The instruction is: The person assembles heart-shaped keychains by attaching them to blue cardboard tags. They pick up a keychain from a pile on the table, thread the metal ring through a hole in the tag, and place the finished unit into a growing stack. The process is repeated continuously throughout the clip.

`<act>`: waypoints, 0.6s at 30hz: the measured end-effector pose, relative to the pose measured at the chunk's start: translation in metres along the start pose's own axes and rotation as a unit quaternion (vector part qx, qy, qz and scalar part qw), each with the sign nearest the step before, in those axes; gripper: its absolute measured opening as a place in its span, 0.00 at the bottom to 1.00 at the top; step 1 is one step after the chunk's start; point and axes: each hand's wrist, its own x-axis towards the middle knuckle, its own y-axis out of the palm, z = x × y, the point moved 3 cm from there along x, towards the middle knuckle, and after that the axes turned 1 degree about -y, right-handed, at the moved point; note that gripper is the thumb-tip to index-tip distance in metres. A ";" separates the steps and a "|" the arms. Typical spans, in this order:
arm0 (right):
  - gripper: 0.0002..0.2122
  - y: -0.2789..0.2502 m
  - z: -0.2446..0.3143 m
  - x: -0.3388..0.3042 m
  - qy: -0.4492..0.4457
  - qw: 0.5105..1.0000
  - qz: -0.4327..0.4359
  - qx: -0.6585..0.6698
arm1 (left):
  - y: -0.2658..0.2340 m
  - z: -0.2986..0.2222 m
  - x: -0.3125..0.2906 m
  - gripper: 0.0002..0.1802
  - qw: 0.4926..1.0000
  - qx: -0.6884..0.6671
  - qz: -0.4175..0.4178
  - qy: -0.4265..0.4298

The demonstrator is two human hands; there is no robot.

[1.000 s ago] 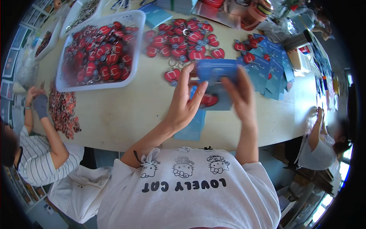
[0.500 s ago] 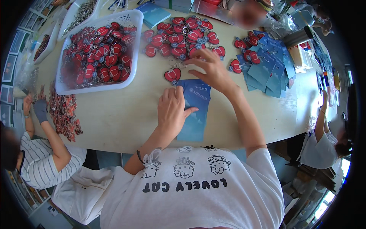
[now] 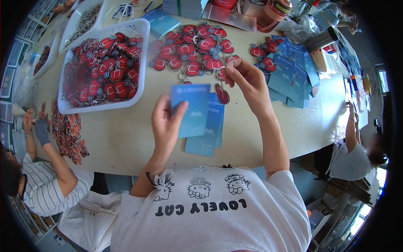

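Observation:
My left hand [image 3: 164, 124] is closed on a blue card [image 3: 191, 113] with a white cloud print, its thumb across the front, raised above the table. My right hand [image 3: 248, 82] pinches a keychain [image 3: 222, 94] near its ring, and the red charm hangs down just right of the card. More blue cards [image 3: 200, 146] lie on the table beneath the held one, partly covered by it. Beyond both hands spreads a pile of red heart-like keychains [image 3: 184, 49] with metal rings. One more keychain near the top of the held card is mostly hidden.
A white plastic basket [image 3: 145, 54] full of red keychains stands at the left. Blue cards with rings [image 3: 287, 77] overlap at the right, near a metal cylinder [image 3: 321, 40]. Orange-red trinkets [image 3: 67, 134] lie before a co-worker at left. Another person sits at right.
My left hand has lifted a blue card off the stack and moved left with it. My right hand has picked up a keychain and shifted slightly right.

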 end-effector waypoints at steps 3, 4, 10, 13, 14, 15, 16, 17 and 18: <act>0.08 0.008 0.023 -0.016 0.007 1.000 -0.005 0.026 | 0.012 -0.016 0.013 0.06 0.996 -0.040 -0.043 0.066; 0.07 0.014 0.025 -0.019 0.002 0.999 -0.010 0.040 | 0.020 -0.019 0.017 0.06 0.993 -0.052 -0.051 0.091; 0.04 0.035 0.022 -0.025 -0.069 0.992 -0.098 -0.027 | 0.050 -0.026 0.015 0.11 0.990 -0.117 0.004 0.082; 0.03 0.039 0.030 -0.027 -0.118 0.981 -0.120 -0.095 | 0.054 -0.028 0.016 0.12 0.988 -0.122 0.005 0.090; 0.04 0.039 0.032 -0.027 -0.120 0.977 -0.137 -0.114 | 0.054 -0.028 0.017 0.11 0.989 -0.116 0.007 0.091; 0.05 0.039 0.036 -0.029 -0.168 0.959 -0.142 -0.182 | 0.053 -0.028 0.018 0.11 0.990 -0.110 0.008 0.092; 0.06 0.039 0.039 -0.030 -0.214 0.934 -0.145 -0.247 | 0.054 -0.029 0.018 0.11 0.988 -0.115 0.005 0.098; 0.07 0.040 0.042 -0.031 -0.259 0.903 -0.147 -0.311 | 0.055 -0.031 0.018 0.11 0.987 -0.121 0.002 0.104; 0.08 0.040 0.043 -0.031 -0.281 0.882 -0.191 -0.328 | 0.056 -0.033 0.017 0.11 0.986 -0.126 -0.002 0.110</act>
